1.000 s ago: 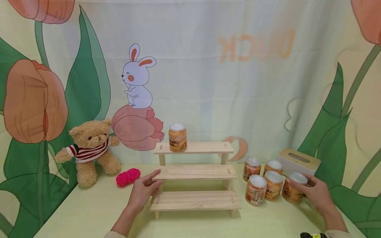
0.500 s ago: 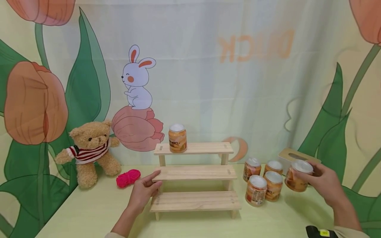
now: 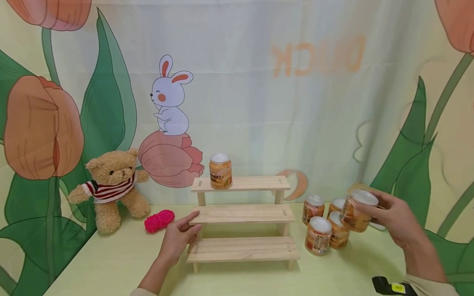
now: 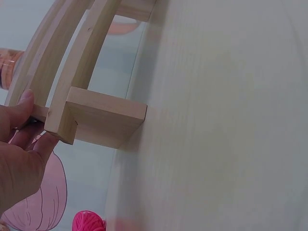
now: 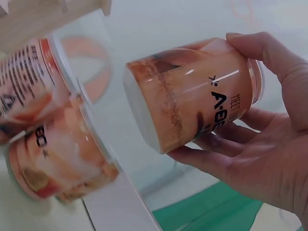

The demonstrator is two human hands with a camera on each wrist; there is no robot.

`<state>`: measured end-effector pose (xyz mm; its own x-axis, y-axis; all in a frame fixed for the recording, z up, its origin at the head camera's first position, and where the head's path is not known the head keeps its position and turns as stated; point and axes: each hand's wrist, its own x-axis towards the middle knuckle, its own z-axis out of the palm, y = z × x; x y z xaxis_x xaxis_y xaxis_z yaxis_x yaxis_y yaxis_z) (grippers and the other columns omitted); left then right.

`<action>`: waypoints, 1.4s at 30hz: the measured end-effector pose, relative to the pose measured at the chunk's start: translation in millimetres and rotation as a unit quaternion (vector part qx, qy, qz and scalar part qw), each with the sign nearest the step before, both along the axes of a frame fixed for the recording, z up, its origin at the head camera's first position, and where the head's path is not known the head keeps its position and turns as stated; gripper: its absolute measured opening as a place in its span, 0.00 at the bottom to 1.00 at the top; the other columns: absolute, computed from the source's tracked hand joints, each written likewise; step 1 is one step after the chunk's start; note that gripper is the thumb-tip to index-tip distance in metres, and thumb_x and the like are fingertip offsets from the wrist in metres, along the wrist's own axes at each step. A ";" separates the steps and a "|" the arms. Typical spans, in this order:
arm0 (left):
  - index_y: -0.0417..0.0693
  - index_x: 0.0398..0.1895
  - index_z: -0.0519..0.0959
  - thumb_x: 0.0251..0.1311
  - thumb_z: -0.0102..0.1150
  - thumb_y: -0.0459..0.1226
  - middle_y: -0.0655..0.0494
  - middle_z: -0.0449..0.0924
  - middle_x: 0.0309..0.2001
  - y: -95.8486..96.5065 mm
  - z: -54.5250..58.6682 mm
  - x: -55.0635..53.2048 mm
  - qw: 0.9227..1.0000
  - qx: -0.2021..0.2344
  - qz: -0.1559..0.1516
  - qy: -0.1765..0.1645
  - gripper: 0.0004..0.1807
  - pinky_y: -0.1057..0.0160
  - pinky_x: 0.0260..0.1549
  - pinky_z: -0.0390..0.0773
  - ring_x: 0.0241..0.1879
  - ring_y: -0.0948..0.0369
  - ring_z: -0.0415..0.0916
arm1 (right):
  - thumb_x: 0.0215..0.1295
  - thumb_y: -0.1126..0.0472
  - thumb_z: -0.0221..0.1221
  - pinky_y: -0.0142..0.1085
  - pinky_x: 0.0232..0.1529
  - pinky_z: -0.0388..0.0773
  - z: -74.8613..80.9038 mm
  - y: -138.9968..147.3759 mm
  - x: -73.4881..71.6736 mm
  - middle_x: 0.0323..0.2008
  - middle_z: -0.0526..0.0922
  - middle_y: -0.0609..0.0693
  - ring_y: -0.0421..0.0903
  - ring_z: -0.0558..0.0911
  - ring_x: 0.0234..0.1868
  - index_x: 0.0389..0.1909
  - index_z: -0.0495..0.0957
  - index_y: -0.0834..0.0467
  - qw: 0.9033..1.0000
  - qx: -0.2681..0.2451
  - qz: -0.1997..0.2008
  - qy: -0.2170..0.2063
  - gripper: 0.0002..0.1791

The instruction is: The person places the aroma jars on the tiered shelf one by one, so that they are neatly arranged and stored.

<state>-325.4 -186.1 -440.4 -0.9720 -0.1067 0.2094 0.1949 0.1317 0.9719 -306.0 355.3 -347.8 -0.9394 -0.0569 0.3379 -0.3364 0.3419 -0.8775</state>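
Note:
A three-tier wooden display stand (image 3: 244, 250) stands mid-table. My left hand (image 3: 177, 238) grips the left end of its middle board, thumb and fingers about the wood in the left wrist view. At the left of the top tier is an upright orange-labelled jar (image 3: 221, 172) with a pale lid. My right hand (image 3: 398, 218) holds a similar jar (image 3: 358, 211) above the table, slightly tilted, beside several more jars (image 3: 318, 240) standing right of the stand. In the right wrist view the thumb and fingers wrap round the held jar (image 5: 187, 96).
A teddy bear (image 3: 115, 185) in a striped top sits at the back left, with a pink yarn skein (image 3: 159, 221) near it. A tissue box (image 3: 354, 188) is mostly hidden behind the held jar. A printed curtain (image 3: 244, 102) hangs behind the table.
The right hand has raised the jar off the table, then carried it leftwards, close to the other jars. My left hand stays at the stand.

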 end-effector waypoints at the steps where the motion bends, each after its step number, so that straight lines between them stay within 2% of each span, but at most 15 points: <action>1: 0.44 0.65 0.77 0.62 0.66 0.28 0.42 0.86 0.42 0.0 0.0 0.1 1.000 0.000 0.000 0.000 0.26 0.68 0.30 0.79 0.32 0.59 0.76 | 0.69 0.64 0.63 0.35 0.38 0.82 1.1 -4.4 0.3 0.44 0.82 0.37 0.37 0.83 0.42 0.67 0.69 0.65 1.000 -0.006 0.012 0.007 0.28; 4: 0.44 0.65 0.77 0.62 0.66 0.28 0.43 0.86 0.42 -0.1 0.1 0.3 1.000 0.001 0.000 -0.001 0.26 0.68 0.30 0.78 0.32 0.59 0.76 | 0.67 0.67 0.63 0.37 0.37 0.82 4.9 -18.8 1.6 0.43 0.84 0.43 0.40 0.83 0.41 0.62 0.74 0.65 0.999 -0.020 0.041 0.025 0.22; 6: 0.44 0.65 0.77 0.62 0.66 0.28 0.43 0.86 0.42 -0.1 0.2 0.4 1.000 0.000 0.000 -0.001 0.26 0.68 0.30 0.78 0.32 0.59 0.76 | 0.67 0.67 0.64 0.38 0.36 0.82 7.1 -29.5 2.0 0.41 0.84 0.45 0.41 0.83 0.39 0.58 0.76 0.66 0.999 -0.016 0.042 0.028 0.20; 10: 0.44 0.65 0.77 0.62 0.66 0.29 0.42 0.86 0.42 -0.2 0.2 0.0 1.000 -0.001 0.000 0.000 0.26 0.68 0.30 0.79 0.33 0.59 0.76 | 0.66 0.59 0.66 0.40 0.36 0.82 8.8 -49.6 2.9 0.40 0.83 0.45 0.42 0.82 0.38 0.55 0.76 0.66 1.000 0.006 0.005 0.016 0.21; 13: 0.44 0.65 0.77 0.62 0.66 0.29 0.41 0.85 0.43 -0.2 -0.2 -0.3 1.000 0.001 0.000 0.000 0.26 0.68 0.30 0.79 0.33 0.58 0.76 | 0.65 0.54 0.68 0.39 0.38 0.81 9.4 -63.8 3.0 0.42 0.83 0.45 0.41 0.82 0.40 0.60 0.74 0.66 1.000 0.016 -0.023 -0.002 0.28; 16: 0.44 0.65 0.77 0.62 0.66 0.29 0.40 0.85 0.44 -0.3 -0.8 -0.5 1.000 0.001 -0.001 0.000 0.27 0.68 0.31 0.79 0.34 0.57 0.77 | 0.64 0.51 0.68 0.38 0.40 0.82 10.5 -77.8 3.1 0.46 0.82 0.49 0.41 0.82 0.41 0.63 0.72 0.66 0.999 0.017 -0.032 -0.011 0.33; 21: 0.44 0.65 0.77 0.62 0.66 0.29 0.41 0.86 0.43 -0.6 -1.6 -1.2 1.000 0.004 -0.002 -0.001 0.27 0.68 0.31 0.79 0.34 0.58 0.77 | 0.61 0.53 0.71 0.37 0.39 0.82 10.2 -100.0 3.0 0.48 0.82 0.57 0.42 0.82 0.41 0.61 0.73 0.68 1.000 0.002 -0.021 -0.007 0.33; 24: 0.44 0.65 0.77 0.61 0.66 0.29 0.43 0.86 0.42 -0.7 -1.8 -1.8 1.000 0.006 0.000 0.000 0.27 0.68 0.30 0.78 0.32 0.59 0.76 | 0.58 0.53 0.73 0.36 0.39 0.82 8.4 -112.5 1.7 0.48 0.82 0.58 0.43 0.82 0.42 0.60 0.74 0.68 1.000 -0.005 -0.014 -0.015 0.34; 30: 0.44 0.65 0.77 0.61 0.66 0.28 0.45 0.86 0.40 0.9 -2.7 -2.4 1.000 0.008 0.000 -0.001 0.27 0.68 0.28 0.77 0.31 0.59 0.75 | 0.55 0.51 0.75 0.38 0.39 0.82 6.1 -131.1 2.6 0.48 0.82 0.58 0.47 0.82 0.43 0.59 0.75 0.65 0.999 0.002 -0.004 -0.037 0.36; 37: 0.44 0.65 0.77 0.61 0.66 0.28 0.46 0.86 0.40 1.4 -2.7 -3.9 1.000 0.007 -0.001 -0.004 0.27 0.68 0.29 0.77 0.31 0.58 0.75 | 0.54 0.54 0.76 0.38 0.41 0.81 6.0 -146.6 2.6 0.46 0.82 0.59 0.50 0.82 0.43 0.56 0.76 0.66 0.999 -0.014 0.031 -0.029 0.33; 42: 0.44 0.65 0.77 0.61 0.66 0.29 0.45 0.86 0.39 -1.1 -3.0 -4.1 1.000 0.005 0.004 -0.004 0.27 0.68 0.28 0.77 0.31 0.58 0.75 | 0.51 0.51 0.77 0.40 0.40 0.81 7.8 -158.2 -3.8 0.45 0.83 0.57 0.51 0.82 0.43 0.53 0.78 0.63 0.999 -0.018 0.023 -0.030 0.32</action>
